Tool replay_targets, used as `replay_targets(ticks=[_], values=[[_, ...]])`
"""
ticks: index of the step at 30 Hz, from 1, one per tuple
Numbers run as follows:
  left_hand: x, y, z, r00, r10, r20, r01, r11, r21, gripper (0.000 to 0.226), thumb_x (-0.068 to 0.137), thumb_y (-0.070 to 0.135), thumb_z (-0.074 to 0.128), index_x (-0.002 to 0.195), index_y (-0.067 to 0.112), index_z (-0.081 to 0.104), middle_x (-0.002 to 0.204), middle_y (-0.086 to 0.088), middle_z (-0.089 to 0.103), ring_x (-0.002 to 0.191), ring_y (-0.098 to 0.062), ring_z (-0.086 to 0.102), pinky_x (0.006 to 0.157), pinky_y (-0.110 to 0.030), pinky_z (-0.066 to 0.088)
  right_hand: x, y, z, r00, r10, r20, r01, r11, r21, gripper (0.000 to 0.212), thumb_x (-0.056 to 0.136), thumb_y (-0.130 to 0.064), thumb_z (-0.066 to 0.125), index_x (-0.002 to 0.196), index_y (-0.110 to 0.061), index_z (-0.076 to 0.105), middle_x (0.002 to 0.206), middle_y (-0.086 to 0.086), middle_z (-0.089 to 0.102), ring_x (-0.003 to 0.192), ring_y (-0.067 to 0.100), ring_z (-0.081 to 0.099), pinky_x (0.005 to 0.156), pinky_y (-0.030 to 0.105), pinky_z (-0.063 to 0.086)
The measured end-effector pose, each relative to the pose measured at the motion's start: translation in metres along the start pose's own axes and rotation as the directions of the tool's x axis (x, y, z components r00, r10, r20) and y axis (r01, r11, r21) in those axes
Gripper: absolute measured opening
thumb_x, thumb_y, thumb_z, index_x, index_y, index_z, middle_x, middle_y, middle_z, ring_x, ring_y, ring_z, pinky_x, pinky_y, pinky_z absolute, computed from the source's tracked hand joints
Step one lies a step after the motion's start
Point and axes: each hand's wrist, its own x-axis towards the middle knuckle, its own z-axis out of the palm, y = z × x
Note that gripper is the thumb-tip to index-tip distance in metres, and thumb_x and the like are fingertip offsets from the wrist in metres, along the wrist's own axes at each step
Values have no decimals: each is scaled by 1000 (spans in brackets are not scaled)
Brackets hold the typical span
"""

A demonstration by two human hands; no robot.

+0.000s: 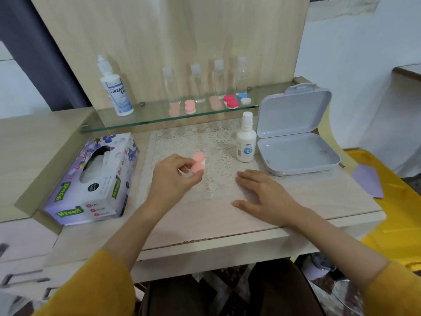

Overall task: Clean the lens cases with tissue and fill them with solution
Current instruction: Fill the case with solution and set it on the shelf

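My left hand holds a pink lens case with two round caps just above the lace mat. My right hand rests flat and open on the table, to the right of the case. A small white solution bottle stands upright on the mat's right edge. A purple floral tissue box lies at the left, tissue showing in its slot. More lens cases sit on the glass shelf: a pink one, a red one and a blue and white one.
A large solution bottle and several clear empty bottles stand on the shelf. An open grey plastic box lies right of the small bottle. A yellow surface lies beyond the table's right edge. Drawers are at the left.
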Motion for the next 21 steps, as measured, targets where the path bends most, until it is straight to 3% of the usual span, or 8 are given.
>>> replay_targets(ticks=[6, 10, 13, 17, 21], values=[[81, 21, -7, 1000, -15, -13, 16, 995, 98, 20, 77, 30, 70, 91, 16, 71, 77, 8, 62, 64, -1, 50, 62, -15, 40, 2, 3, 2, 1000, -23, -12, 23, 1000, 8, 93, 68, -75, 23, 139, -18, 39, 149, -7, 31, 139, 10, 20, 110, 19, 9], [129, 28, -4, 998, -56, -14, 57, 983, 172, 17, 78, 26, 66, 87, 12, 71, 77, 2, 63, 68, -10, 53, 57, -13, 37, 2, 5, 4, 999, -42, -19, 43, 999, 19, 92, 69, -74, 21, 139, -18, 39, 149, -7, 31, 139, 10, 20, 109, 16, 5], [153, 29, 1, 996, -85, 27, 75, 960, 269, 21, 77, 26, 65, 87, 9, 70, 78, -3, 63, 70, -16, 54, 59, -24, 40, 2, 6, 4, 998, -52, -17, 53, 998, 23, 95, 70, -81, 22, 138, -17, 41, 148, -5, 33, 139, 12, 22, 108, 17, 4], [171, 25, 8, 990, -116, 84, 76, 923, 378, 24, 75, 28, 66, 83, 6, 71, 82, -12, 70, 74, -24, 61, 65, -32, 47, 1, 9, 7, 994, -83, -74, 85, 996, 25, 87, 80, -74, 20, 127, -11, 55, 137, 3, 50, 130, 21, 41, 108, 32, 17], [177, 22, 16, 984, -103, 148, 22, 885, 465, 21, 76, 28, 66, 83, 9, 71, 84, -10, 69, 80, -26, 62, 66, -32, 46, 1, 9, 9, 995, -76, -63, 77, 997, 19, 81, 83, -71, 23, 125, -10, 57, 134, 3, 52, 127, 22, 44, 107, 36, 24]])
